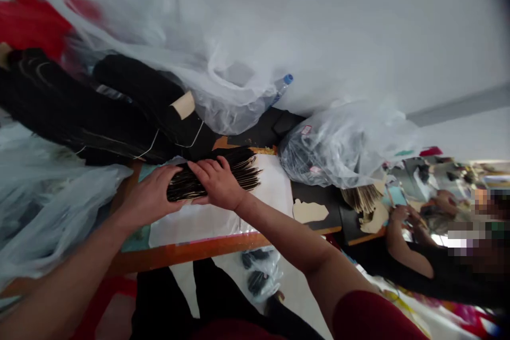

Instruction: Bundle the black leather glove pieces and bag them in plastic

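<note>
Bulging — clear plastic bag [338,149], dark pieces [297,156] inside — beside black bundle [239,167]

Bundle of black strips [239,169]: middle hidden under left hand [149,196] and right hand [217,183]. Co-worker [438,271]: cut off at right edge, head pixelated. Red cloth [34,24]: blurred.

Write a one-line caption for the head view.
Left hand and right hand grasp a fanned bundle of dark strips over a white sheet, beside a clear plastic bag.
</note>
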`<state>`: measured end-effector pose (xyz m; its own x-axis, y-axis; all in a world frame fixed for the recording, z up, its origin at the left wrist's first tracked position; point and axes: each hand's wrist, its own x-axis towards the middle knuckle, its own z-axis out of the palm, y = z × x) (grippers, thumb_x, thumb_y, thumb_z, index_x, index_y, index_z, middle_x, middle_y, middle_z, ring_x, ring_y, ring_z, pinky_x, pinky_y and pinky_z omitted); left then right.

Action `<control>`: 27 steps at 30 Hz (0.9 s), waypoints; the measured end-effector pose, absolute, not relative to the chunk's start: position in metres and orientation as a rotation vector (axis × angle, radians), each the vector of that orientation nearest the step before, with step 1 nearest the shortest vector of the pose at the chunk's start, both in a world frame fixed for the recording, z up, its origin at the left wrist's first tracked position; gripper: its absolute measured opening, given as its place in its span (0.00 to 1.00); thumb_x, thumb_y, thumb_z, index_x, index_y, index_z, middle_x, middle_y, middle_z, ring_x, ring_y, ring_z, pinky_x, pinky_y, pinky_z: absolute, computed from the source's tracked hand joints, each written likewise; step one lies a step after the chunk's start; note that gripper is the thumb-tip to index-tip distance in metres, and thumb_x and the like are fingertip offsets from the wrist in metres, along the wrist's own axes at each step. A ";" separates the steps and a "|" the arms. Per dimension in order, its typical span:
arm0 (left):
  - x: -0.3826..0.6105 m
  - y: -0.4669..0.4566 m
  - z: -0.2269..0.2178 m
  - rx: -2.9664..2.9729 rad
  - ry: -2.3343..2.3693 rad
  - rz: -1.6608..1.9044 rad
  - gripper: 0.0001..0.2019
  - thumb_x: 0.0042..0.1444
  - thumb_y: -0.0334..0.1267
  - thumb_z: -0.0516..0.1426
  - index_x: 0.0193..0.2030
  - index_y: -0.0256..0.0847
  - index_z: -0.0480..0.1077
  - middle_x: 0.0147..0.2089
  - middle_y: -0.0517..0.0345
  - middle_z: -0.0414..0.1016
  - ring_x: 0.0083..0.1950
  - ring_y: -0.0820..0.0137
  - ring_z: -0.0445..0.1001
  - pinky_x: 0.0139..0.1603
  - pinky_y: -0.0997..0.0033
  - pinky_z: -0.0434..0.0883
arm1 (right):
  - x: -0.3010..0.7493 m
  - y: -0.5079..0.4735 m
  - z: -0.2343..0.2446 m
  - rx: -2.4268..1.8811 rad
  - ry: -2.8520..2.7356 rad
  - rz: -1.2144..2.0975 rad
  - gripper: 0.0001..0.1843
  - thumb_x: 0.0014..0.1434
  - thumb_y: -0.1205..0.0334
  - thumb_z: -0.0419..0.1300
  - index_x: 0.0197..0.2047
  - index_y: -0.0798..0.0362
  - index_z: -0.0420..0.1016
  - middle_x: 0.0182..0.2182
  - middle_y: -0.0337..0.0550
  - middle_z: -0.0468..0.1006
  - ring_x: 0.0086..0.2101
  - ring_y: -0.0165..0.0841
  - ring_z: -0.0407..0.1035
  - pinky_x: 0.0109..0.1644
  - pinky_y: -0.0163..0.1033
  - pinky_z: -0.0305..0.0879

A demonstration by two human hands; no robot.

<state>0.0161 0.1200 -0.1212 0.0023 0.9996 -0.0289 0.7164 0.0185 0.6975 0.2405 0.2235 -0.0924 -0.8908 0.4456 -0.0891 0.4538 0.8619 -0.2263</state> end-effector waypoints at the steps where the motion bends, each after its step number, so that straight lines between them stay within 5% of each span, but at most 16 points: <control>1: 0.015 0.120 -0.122 1.753 1.763 0.685 0.32 0.53 0.49 0.68 0.64 0.45 0.71 0.66 0.43 0.79 0.66 0.43 0.79 0.67 0.44 0.76 | 0.241 0.222 -0.093 0.741 3.000 -0.379 0.59 0.64 0.31 0.70 0.83 0.57 0.54 0.71 0.64 0.70 0.68 0.55 0.63 0.77 0.67 0.48; 9: 0.004 0.127 -0.113 1.741 1.754 0.459 0.35 0.57 0.56 0.67 0.70 0.52 0.66 0.62 0.51 0.82 0.57 0.44 0.84 0.55 0.47 0.82 | 0.246 0.218 -0.087 0.741 3.020 -0.355 0.53 0.68 0.35 0.67 0.83 0.54 0.52 0.73 0.63 0.68 0.71 0.54 0.59 0.78 0.70 0.46; 15: 0.009 0.132 -0.089 2.095 1.754 0.381 0.46 0.57 0.58 0.64 0.79 0.50 0.55 0.72 0.42 0.75 0.67 0.38 0.77 0.68 0.38 0.73 | 0.240 0.226 -0.087 0.745 3.030 -0.310 0.52 0.69 0.39 0.67 0.82 0.58 0.53 0.65 0.62 0.73 0.62 0.53 0.66 0.69 0.61 0.61; 20: 0.025 0.151 -0.050 2.380 1.767 0.066 0.41 0.59 0.50 0.63 0.77 0.40 0.61 0.65 0.32 0.78 0.62 0.35 0.79 0.67 0.34 0.69 | 0.229 0.236 -0.091 0.737 3.052 -0.260 0.40 0.70 0.43 0.66 0.74 0.61 0.64 0.58 0.61 0.74 0.55 0.52 0.68 0.62 0.57 0.63; 23: 0.021 0.175 -0.031 2.440 1.715 0.050 0.38 0.60 0.57 0.62 0.74 0.45 0.65 0.60 0.36 0.82 0.61 0.34 0.80 0.66 0.32 0.70 | 0.228 0.233 -0.092 0.770 3.092 -0.232 0.36 0.74 0.47 0.60 0.76 0.59 0.62 0.57 0.60 0.75 0.54 0.50 0.69 0.66 0.59 0.59; 27: 0.023 0.203 -0.020 2.336 1.585 0.030 0.53 0.55 0.64 0.65 0.83 0.45 0.54 0.70 0.37 0.76 0.65 0.37 0.79 0.60 0.43 0.77 | 0.228 0.228 -0.095 0.832 3.121 -0.259 0.31 0.78 0.48 0.53 0.75 0.57 0.65 0.56 0.58 0.77 0.54 0.49 0.70 0.67 0.61 0.58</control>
